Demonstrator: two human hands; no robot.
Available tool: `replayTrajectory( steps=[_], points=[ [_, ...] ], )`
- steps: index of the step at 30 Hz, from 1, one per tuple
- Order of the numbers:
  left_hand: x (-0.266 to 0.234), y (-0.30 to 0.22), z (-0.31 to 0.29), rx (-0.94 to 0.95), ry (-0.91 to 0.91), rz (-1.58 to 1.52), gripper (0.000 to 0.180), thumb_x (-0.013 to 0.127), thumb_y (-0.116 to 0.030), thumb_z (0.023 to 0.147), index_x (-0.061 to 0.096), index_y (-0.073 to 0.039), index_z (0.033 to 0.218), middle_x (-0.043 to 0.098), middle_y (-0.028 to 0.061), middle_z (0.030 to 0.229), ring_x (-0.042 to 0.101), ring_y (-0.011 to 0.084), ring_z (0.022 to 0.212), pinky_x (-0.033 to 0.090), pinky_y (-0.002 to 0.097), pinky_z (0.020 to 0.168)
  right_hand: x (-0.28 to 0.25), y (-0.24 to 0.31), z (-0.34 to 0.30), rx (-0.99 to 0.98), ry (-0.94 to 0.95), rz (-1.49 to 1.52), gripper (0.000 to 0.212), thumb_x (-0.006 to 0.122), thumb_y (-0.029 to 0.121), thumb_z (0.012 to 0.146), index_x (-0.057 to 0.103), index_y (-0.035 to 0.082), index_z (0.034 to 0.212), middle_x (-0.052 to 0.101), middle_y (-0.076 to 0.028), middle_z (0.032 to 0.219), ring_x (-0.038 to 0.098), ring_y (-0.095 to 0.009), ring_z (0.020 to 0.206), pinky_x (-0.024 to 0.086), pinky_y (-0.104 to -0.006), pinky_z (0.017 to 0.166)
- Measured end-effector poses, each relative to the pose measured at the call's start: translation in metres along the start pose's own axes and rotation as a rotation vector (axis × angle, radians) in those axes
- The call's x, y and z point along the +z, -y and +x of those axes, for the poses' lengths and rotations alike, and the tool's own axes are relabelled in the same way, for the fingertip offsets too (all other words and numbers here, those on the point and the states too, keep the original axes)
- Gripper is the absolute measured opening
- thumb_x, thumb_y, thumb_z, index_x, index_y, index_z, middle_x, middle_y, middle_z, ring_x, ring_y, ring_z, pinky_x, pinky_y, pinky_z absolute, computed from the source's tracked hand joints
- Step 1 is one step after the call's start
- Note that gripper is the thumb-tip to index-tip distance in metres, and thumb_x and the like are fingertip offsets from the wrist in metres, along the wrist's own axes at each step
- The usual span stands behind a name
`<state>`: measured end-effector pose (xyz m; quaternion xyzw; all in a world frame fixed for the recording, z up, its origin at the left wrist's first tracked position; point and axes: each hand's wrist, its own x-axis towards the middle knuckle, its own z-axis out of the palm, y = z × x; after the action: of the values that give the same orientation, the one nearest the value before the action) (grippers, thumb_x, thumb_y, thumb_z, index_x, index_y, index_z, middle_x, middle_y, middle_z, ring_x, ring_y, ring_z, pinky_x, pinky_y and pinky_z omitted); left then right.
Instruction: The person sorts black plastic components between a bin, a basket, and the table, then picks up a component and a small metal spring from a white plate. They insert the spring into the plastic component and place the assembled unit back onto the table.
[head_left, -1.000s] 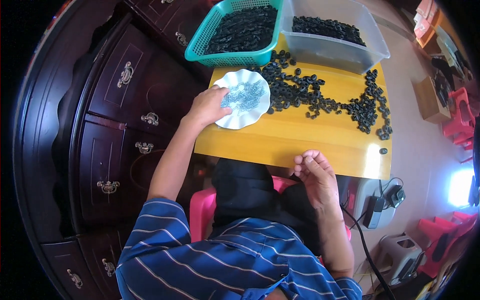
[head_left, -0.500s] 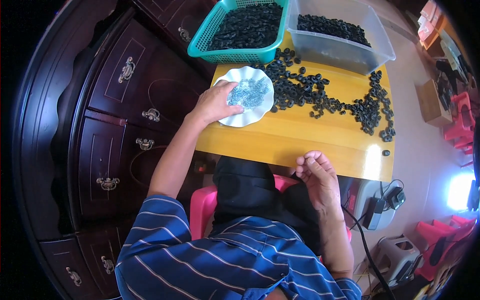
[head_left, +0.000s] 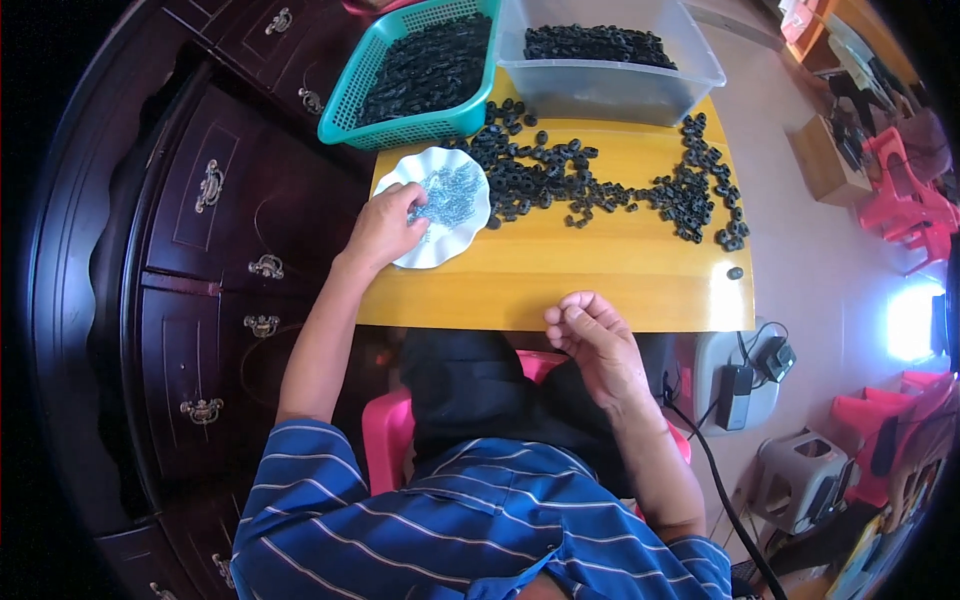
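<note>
A white plate (head_left: 436,256) with a wavy rim stands on the yellow table's left side, holding a heap of tiny shiny silvery-blue pieces (head_left: 456,196). Over the plate's left part, my left hand (head_left: 386,228) has its thumb and fingers drawn together at the edge of the heap; what lies between them is too small to make out. My right hand (head_left: 600,345) is raised at the front edge of the table, palm turned inward. Its thumb presses against the bent fingers in a pinch, and anything held there is hidden.
Small black ring-like parts (head_left: 540,180) lie scattered across the yellow table (head_left: 560,280). Behind them are a green basket (head_left: 400,132) and a clear plastic bin (head_left: 600,98), both with black parts. Dark drawers (head_left: 190,280) line the left; a grey stool (head_left: 800,470) stands at right.
The spread thumb and fingers of my left hand have come together over the small pieces. My right hand keeps its pinch. The whole scene has shifted left in the picture.
</note>
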<state>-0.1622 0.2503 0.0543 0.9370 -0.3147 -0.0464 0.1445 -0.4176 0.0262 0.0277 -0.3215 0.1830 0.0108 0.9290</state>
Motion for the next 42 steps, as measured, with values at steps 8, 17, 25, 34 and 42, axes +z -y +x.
replayTrajectory(
  steps=[8, 17, 25, 34, 42],
  points=[
    [-0.001, -0.010, 0.000, -0.018, 0.018, -0.144, 0.031, 0.075, -0.012, 0.077, 0.060, -0.005, 0.104, 0.064, 0.0130, 0.099, 0.065, 0.0288, 0.090, 0.052, 0.0389, 0.081, -0.002, -0.001, 0.001, 0.004, 0.004, 0.008, 0.011, 0.061, 0.016, 0.099, 0.063, 0.007, 0.105, 0.070, -0.004, 0.098, 0.065, -0.010, 0.083, 0.052, -0.0229, 0.079],
    [0.007, -0.001, 0.004, 0.076, -0.034, -0.027, 0.020, 0.070, -0.010, 0.079, 0.060, -0.004, 0.095, 0.065, 0.0145, 0.093, 0.066, 0.0325, 0.086, 0.053, 0.0413, 0.077, -0.002, -0.001, 0.002, -0.003, 0.003, 0.024, 0.010, 0.061, 0.015, 0.099, 0.063, 0.006, 0.104, 0.071, -0.005, 0.096, 0.064, -0.010, 0.081, 0.053, -0.0226, 0.078],
    [0.010, -0.003, 0.002, 0.104, -0.099, 0.091, 0.014, 0.067, -0.007, 0.079, 0.060, -0.005, 0.091, 0.064, 0.0148, 0.092, 0.065, 0.0362, 0.086, 0.053, 0.0448, 0.076, -0.004, -0.001, 0.002, -0.006, 0.025, 0.005, 0.012, 0.061, 0.017, 0.099, 0.063, 0.006, 0.104, 0.070, -0.005, 0.098, 0.064, -0.009, 0.083, 0.052, -0.0224, 0.078],
    [0.008, -0.001, 0.003, 0.132, -0.150, 0.073, 0.013, 0.066, -0.007, 0.079, 0.061, -0.005, 0.091, 0.063, 0.0153, 0.092, 0.064, 0.0371, 0.086, 0.053, 0.0462, 0.076, -0.011, -0.004, 0.011, -0.304, -0.033, -0.321, 0.012, 0.058, 0.014, 0.100, 0.061, 0.005, 0.107, 0.069, -0.005, 0.099, 0.063, -0.012, 0.090, 0.049, -0.0265, 0.082],
    [-0.001, 0.000, -0.002, 0.096, -0.017, 0.056, 0.016, 0.069, -0.009, 0.082, 0.064, -0.004, 0.097, 0.063, 0.0178, 0.096, 0.064, 0.0380, 0.093, 0.051, 0.0466, 0.083, 0.026, 0.060, 0.080, -1.006, -0.292, -1.357, 0.025, 0.060, 0.011, 0.092, 0.060, 0.000, 0.114, 0.066, -0.021, 0.109, 0.062, -0.040, 0.104, 0.049, -0.0447, 0.090]
  ],
)
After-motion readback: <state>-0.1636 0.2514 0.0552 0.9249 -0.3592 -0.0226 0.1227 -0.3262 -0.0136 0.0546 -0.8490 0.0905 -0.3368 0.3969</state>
